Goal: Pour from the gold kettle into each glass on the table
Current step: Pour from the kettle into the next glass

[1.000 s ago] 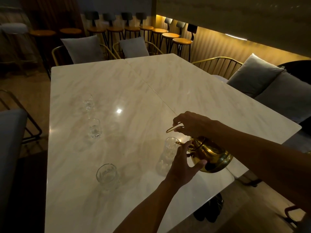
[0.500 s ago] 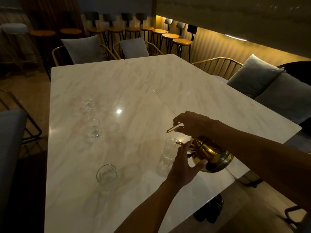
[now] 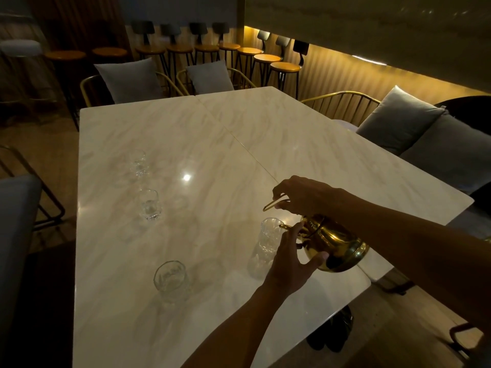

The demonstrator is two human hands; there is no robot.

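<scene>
Kettle, gold and shiny, hangs tilted over the near right part of the table, its spout lowered to the rim of the tall glass just to its left. Whether any liquid is running cannot be told in this dim light.

From the head camera, the right hand is clenched around the kettle's thin wire handle, above the body. The left hand comes up from below with fingers spread, the thumb against the kettle's lower side and a finger up by the lid, steadying it rather than closing around it. This hand partly hides the tall glass.

Three more glasses stand on the marble top. A short glass sits near the tall one, to its left and closer to the camera. A middle glass stands farther back along the left side, and a far glass beyond that; the three form a loose line, well apart from each other. What they contain is unclear.

A seam runs diagonally across the table. Chairs with a grey cushion stand at the far edge, a row of stools lines the lit wall behind, and a sofa sits on the right.
</scene>
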